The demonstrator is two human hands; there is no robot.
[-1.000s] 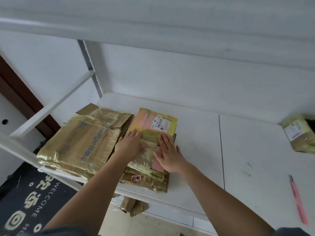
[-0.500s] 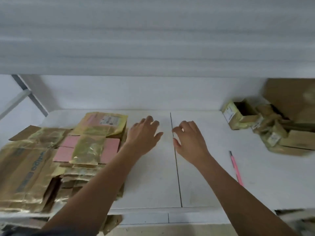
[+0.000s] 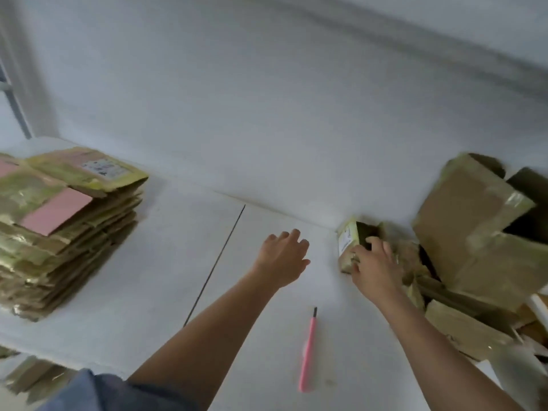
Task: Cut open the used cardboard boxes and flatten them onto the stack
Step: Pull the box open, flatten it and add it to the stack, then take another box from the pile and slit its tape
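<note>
Right hand [image 3: 374,266] now grips small box [image 3: 348,243].

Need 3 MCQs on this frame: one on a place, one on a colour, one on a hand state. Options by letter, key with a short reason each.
1. Where does the stack of flattened boxes lie on the white shelf?
A. at its left end
B. at its right end
C. under the left hand

2. What colour is the cutter that lies on the shelf between the two forearms?
A. blue
B. pink
C. black

3. What is the right hand doing?
A. holding the cutter
B. pressing down on the stack
C. reaching onto the small box, fingers at its open top

Key:
1 A, the stack fills the left edge of the view, while the uncut boxes pile up at the right.
2 B, its handle is pink with a dark tip.
3 C, its fingers lie on the small box's rim; the left hand hovers open over bare shelf, and the cutter lies untouched.
</note>
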